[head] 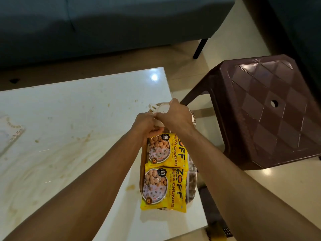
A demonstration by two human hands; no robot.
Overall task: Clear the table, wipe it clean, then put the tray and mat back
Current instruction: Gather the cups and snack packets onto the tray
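A brown patterned tray [142, 153] lies at the right edge of the stained white table [73, 119]. Two joined yellow soya-chunk packets [165, 173] lie on it lengthwise. At the tray's far end stands a white cup [161, 109] with its handle pointing left. My left hand [145, 123] curls round the cup's near side, its fingers down by the top edge of the upper packet. My right hand [175, 113] grips the cup from above and from the right. A bit of white [192, 119] shows beyond my right hand; what it is stays hidden.
A pale mat [10, 134] lies at the table's left edge. Brown smears and crumbs dot the tabletop. A dark brown plastic stool [271, 108] stands close to the right of the table. A dark sofa [104, 23] runs along the back.
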